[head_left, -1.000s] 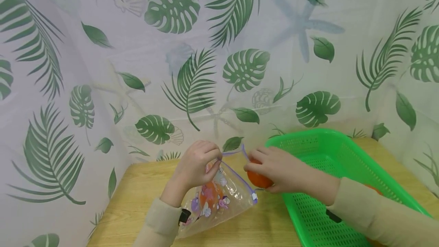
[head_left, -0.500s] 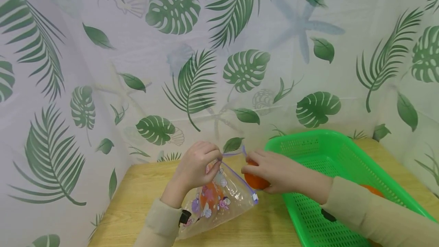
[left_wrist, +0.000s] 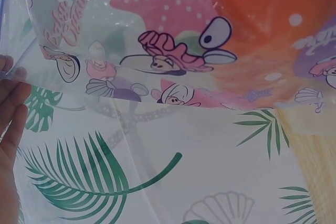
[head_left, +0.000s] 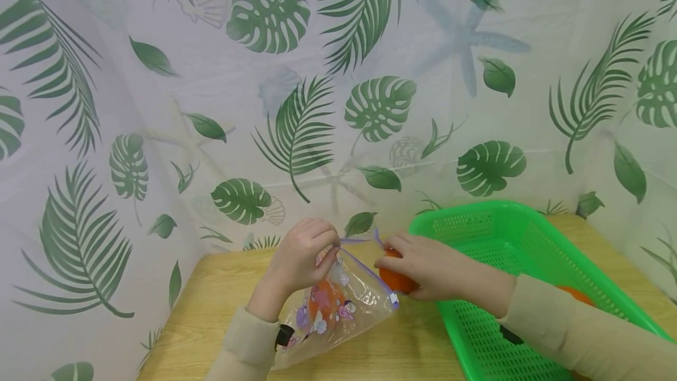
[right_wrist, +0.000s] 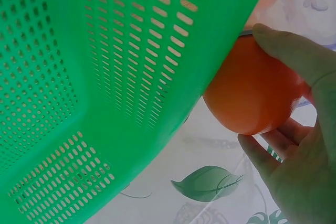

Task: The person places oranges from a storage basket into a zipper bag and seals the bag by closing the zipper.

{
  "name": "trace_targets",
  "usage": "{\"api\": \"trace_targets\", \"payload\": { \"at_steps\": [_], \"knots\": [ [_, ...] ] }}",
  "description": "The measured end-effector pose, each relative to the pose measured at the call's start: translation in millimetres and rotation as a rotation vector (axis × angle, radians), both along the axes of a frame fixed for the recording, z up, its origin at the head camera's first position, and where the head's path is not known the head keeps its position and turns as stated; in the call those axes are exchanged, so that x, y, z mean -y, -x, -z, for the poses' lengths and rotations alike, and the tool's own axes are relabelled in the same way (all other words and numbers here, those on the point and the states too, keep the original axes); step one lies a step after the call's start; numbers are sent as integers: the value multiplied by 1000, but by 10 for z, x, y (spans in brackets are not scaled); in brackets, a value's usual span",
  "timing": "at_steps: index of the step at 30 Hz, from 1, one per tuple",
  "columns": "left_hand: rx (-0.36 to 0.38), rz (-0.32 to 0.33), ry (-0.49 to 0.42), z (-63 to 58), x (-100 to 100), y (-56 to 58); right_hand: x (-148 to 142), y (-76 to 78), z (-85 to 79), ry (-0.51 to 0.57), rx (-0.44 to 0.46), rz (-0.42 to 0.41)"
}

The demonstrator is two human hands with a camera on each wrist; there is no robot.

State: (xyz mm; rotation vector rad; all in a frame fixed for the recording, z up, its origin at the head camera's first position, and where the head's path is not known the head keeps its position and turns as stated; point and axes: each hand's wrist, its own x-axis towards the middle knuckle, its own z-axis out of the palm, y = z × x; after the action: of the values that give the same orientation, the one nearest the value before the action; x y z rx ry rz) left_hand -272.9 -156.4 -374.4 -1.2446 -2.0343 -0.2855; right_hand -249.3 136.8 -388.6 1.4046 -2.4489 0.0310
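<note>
Left fingers: the thumb and fingers of the left hand pinched the top edge of a clear printed bag, holding it up at a slant.
Right fingers: the thumb and fingers of the right hand were curled round a round orange thing, with much of its smooth side showing.
Orange thing: it was at the bag's mouth, just beside the purple zip edge; whether any part was inside could not be told.
Zip slider: the white slider sat at the lower right end of that edge.
Inside the bag: an orange shape showed through the shell and starfish prints.
Green basket: the perforated basket stood at the right, beneath the right forearm, with another orange piece partly hidden by the sleeve.
Table: the wood-grain tabletop lay under the bag and basket.
Backdrop: a white leaf-printed sheet hung behind.
</note>
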Motion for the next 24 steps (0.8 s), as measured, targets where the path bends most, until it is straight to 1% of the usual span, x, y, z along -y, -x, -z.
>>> {"api": "trace_targets", "payload": {
  "at_steps": [4,8,16,24],
  "knots": [
    [16,-9,0,-6,5,-10,-12,-20,-16,2,-3,-1],
    [11,-11,0,-15,10,-17,-19,-32,-28,9,-7,-5],
    [15,-3,2,-22,9,-13,-31,-43,-32,20,31,17],
    [-2,6,1,-48,-4,27,-79,-19,-78,-17,24,15]
  ]
}}
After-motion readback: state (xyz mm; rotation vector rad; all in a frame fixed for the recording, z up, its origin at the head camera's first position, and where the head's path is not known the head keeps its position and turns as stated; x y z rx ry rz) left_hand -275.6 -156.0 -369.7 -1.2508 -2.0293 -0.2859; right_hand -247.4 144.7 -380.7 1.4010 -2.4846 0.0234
